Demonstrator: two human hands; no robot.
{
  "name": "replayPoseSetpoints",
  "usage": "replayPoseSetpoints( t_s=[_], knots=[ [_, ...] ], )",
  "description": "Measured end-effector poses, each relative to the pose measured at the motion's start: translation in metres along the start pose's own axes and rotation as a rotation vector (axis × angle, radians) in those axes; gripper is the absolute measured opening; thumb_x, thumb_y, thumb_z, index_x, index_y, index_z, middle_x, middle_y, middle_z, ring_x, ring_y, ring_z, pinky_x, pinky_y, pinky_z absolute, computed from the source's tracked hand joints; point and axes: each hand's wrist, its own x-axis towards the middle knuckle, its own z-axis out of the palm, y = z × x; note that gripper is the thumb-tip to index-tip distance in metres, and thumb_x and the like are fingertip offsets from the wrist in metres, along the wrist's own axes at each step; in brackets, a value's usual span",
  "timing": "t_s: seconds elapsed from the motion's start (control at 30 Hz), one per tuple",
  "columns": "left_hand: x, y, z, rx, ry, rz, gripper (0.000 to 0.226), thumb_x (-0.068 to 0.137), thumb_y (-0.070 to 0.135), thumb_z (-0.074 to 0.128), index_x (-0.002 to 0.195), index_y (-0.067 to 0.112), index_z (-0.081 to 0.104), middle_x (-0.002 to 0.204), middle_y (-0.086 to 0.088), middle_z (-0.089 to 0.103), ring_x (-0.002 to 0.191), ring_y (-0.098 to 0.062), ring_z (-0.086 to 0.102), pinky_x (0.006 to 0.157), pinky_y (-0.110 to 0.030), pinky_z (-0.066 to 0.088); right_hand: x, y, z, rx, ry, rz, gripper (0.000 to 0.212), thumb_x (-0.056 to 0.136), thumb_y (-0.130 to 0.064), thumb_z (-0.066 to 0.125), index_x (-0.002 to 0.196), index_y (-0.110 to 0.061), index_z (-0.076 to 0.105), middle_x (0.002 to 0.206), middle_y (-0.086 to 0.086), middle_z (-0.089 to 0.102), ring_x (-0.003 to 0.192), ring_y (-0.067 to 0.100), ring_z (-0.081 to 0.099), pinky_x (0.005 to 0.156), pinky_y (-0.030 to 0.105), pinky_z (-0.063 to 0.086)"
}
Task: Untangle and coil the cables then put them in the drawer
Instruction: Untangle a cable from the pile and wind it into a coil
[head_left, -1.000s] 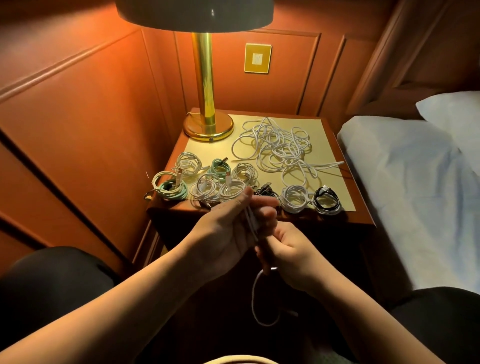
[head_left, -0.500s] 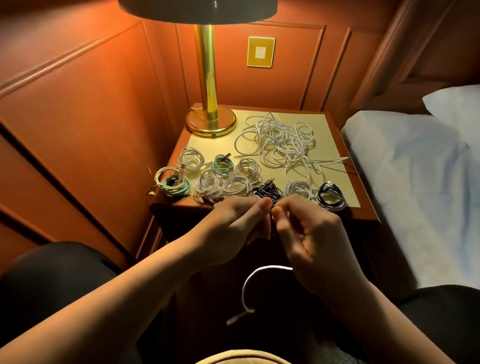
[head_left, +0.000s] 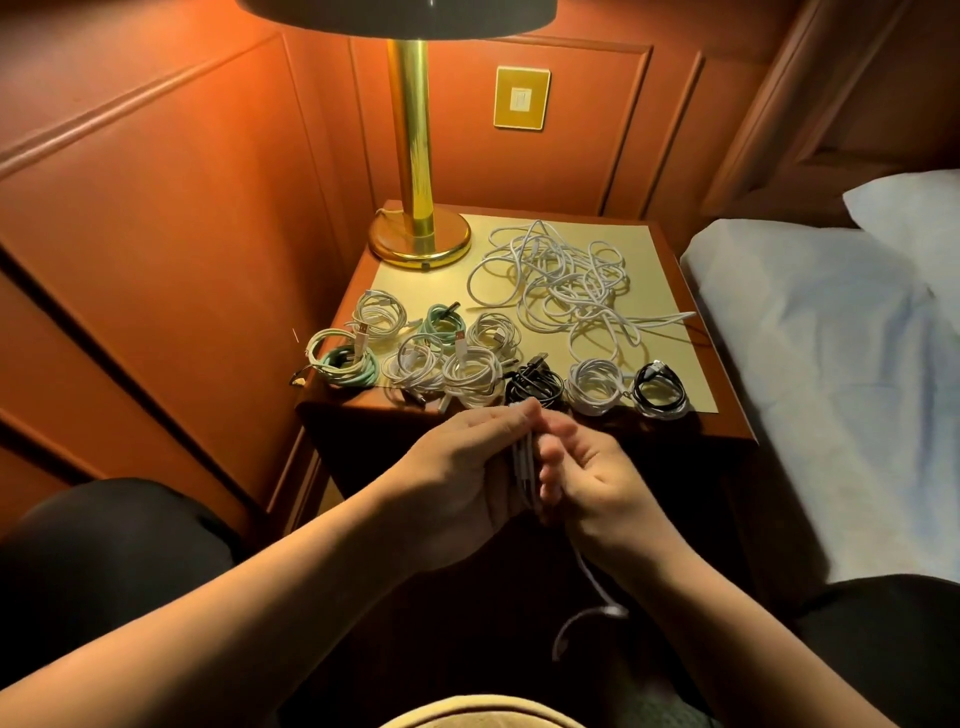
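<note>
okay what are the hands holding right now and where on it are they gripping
A white cable, partly coiled. The left hand holds the gathered loops between thumb and fingers; the right hand touches the same strands, its tail hanging below.

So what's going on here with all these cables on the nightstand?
A person is coiling a white cable in front of the nightstand. The left hand grips the gathered loops while the right hand works beside them, and the cable's tail hangs below. Finished coils sit along the front edge; a tangled white pile waits behind them.
</note>
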Motion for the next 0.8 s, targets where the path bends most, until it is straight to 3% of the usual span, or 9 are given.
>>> replayPoseSetpoints(
  t_s=[0.1,0.17,0.23,0.3,0.43,0.5,0.63,0.73,0.8],
  knots=[
    [0.004,0.002,0.004,-0.108,0.106,0.095,0.036,0.094,0.019,0.051,0.105,-0.004,0.076,0.093,-0.014,0.076,0.078,-0.019,0.075,0.072,-0.029,0.062,-0.002,0.010,0.001,-0.192,-0.050,0.089,0.042,0.102,-0.026,0.053,0.062,-0.025,0.065,0.050,-0.008,0.049,0.042,0.007,0.040,0.042,0.021,0.029],
    [0.007,0.012,-0.001,-0.128,0.181,0.178,0.039,0.099,0.022,0.046,0.114,-0.004,0.070,0.105,-0.016,0.076,0.090,-0.021,0.076,0.080,-0.031,0.062,-0.008,0.010,0.001,-0.358,-0.051,0.057,0.044,0.101,-0.044,0.049,0.067,-0.022,0.063,0.051,-0.009,0.046,0.045,0.006,0.040,0.045,0.027,0.030],
    [0.009,0.025,-0.012,-0.058,0.251,0.253,0.040,0.103,0.025,0.042,0.117,-0.003,0.066,0.108,-0.017,0.076,0.098,-0.024,0.076,0.084,-0.031,0.062,-0.014,0.005,0.001,-0.436,-0.028,-0.043,0.048,0.102,-0.049,0.050,0.070,-0.014,0.053,0.054,-0.009,0.042,0.048,0.008,0.039,0.046,0.037,0.031],
    [0.010,0.031,-0.024,0.182,0.261,0.313,0.038,0.100,0.025,0.045,0.114,-0.003,0.066,0.105,-0.018,0.076,0.099,-0.027,0.075,0.088,-0.034,0.061,-0.019,-0.004,0.001,-0.427,0.009,-0.136,0.046,0.101,-0.046,0.052,0.069,-0.012,0.049,0.056,-0.008,0.040,0.050,0.011,0.040,0.047,0.044,0.035],
    [0.006,0.023,-0.034,0.874,0.211,0.337,0.028,0.105,0.021,0.048,0.103,0.003,0.071,0.093,-0.011,0.076,0.089,-0.021,0.073,0.083,-0.029,0.058,-0.024,-0.018,-0.002,-0.609,0.071,-0.345,0.033,0.100,-0.040,0.047,0.074,-0.022,0.055,0.060,-0.006,0.049,0.054,0.006,0.045,0.050,0.032,0.034],
    [0.005,0.020,-0.029,1.005,0.104,0.263,0.027,0.106,0.021,0.048,0.092,0.009,0.068,0.080,-0.002,0.071,0.075,-0.011,0.066,0.073,-0.021,0.051,-0.022,-0.019,-0.009,-0.746,0.119,-0.428,0.027,0.104,-0.037,0.048,0.083,-0.026,0.061,0.065,-0.013,0.054,0.057,0.009,0.054,0.051,0.026,0.037],
    [0.005,0.017,-0.019,1.006,0.018,0.175,0.046,0.110,0.030,0.037,0.086,0.003,0.065,0.064,-0.003,0.059,0.060,-0.015,0.054,0.065,-0.024,0.043,-0.019,-0.022,-0.027,-0.930,0.238,-0.538,0.017,0.104,-0.047,0.055,0.104,-0.032,0.063,0.079,-0.030,0.056,0.069,-0.006,0.059,0.057,0.021,0.044],
    [0.001,0.014,-0.013,0.854,-0.058,0.066,0.066,0.105,0.049,0.022,0.085,0.005,0.067,0.062,-0.009,0.052,0.058,-0.022,0.051,0.064,-0.031,0.045,-0.015,-0.022,-0.035,-0.903,0.284,-0.538,0.026,0.102,-0.052,0.055,0.110,-0.030,0.065,0.097,-0.020,0.068,0.087,0.002,0.068,0.064,0.037,0.057],
    [-0.001,0.013,-0.010,0.681,-0.101,0.000,0.061,0.105,0.049,0.027,0.085,0.005,0.064,0.060,-0.007,0.046,0.056,-0.022,0.046,0.060,-0.029,0.043,-0.012,-0.020,-0.036,-0.855,0.274,-0.527,0.026,0.102,-0.050,0.055,0.113,-0.030,0.068,0.104,-0.014,0.070,0.093,0.007,0.069,0.068,0.042,0.058]
  ],
)
